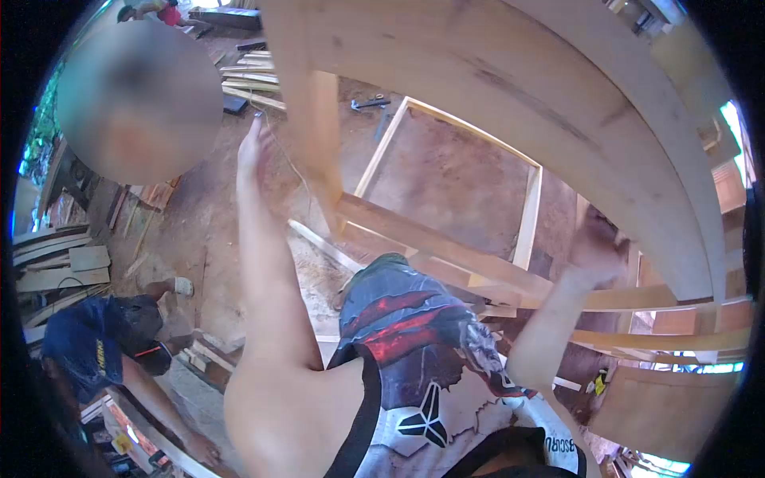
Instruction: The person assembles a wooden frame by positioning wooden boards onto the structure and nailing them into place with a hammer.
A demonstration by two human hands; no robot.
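While the big wooden frame (494, 80) spans the upper right, close before the person (438, 390), the left hand (252, 151) points upward beside its left edge, dirt floor (203, 239) showing between them (whether it holds anything, I cannot tell). The right hand (598, 251) is a blur near the frame's lower right edge, its grip unreadable. Room to move lies leftward, between the person and stacked planks (60, 271), where a co-worker (88, 338) bends low.
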